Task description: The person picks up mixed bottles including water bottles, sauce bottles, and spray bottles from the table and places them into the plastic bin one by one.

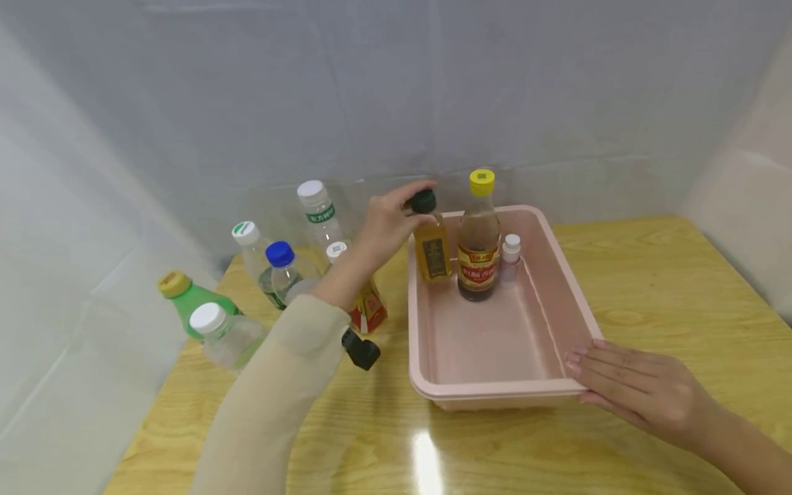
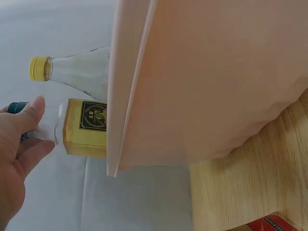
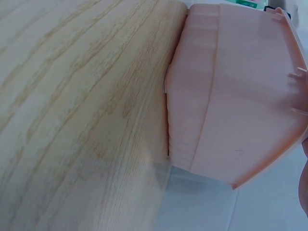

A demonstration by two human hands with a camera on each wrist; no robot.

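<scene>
My left hand [image 1: 383, 230] pinches the dark green cap of a square glass bottle [image 1: 433, 251] with golden liquid and a black label. That bottle's lower part is inside the back left corner of a pink plastic basin [image 1: 421, 344]; whether its base touches the floor cannot be told. Close beside it, a taller yellow-capped sauce bottle [image 1: 478, 265] stands in the basin with dark liquid and a red label. A small white-capped bottle [image 1: 510, 258] is to its right. My right hand [image 1: 643, 388] rests on the front right corner of the rim, its fingers laid straight over the edge.
Left of the basin, several bottles crowd the wooden table [image 1: 668, 289]: a green one [image 1: 198, 302], a blue-capped one [image 1: 291, 268], white-capped clear ones and an oil bottle with a red label [image 1: 369, 309], partly behind my left arm. A grey sheet [image 1: 383, 89] hangs behind.
</scene>
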